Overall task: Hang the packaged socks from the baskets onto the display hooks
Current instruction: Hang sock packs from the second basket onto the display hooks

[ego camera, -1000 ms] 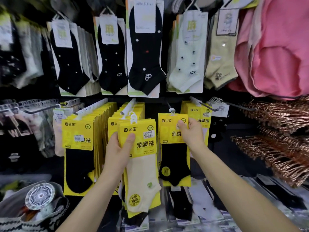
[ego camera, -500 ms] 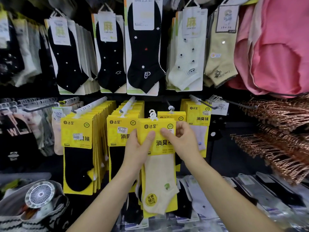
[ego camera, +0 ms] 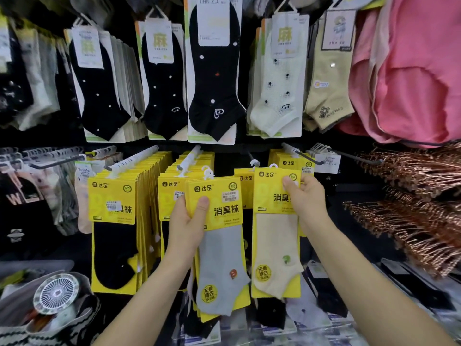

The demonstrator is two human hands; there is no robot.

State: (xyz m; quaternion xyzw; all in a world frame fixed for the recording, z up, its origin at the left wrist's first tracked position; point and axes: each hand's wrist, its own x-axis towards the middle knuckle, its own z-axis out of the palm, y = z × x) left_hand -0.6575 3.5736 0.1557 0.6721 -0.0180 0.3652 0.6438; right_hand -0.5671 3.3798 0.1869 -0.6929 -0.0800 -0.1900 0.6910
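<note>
My left hand grips a stack of yellow-carded sock packs, with a grey sock pack in front. My right hand pinches the top card of a single cream sock pack and holds it up to the right of the stack. Its white hanger tab sits just below the tip of a short display hook. Behind it a black sock pack hangs on that hook, mostly hidden. Full hooks of yellow packs with black socks hang to the left.
An upper row of black and pale sock packs hangs above. Pink garments and copper-coloured hangers crowd the right. A small white fan lies in a bag at lower left. More packs lie flat below.
My right hand has taken the cream pack off the front of the stack and carried it right, up toward the hook. The grey pack now shows in my left hand.
</note>
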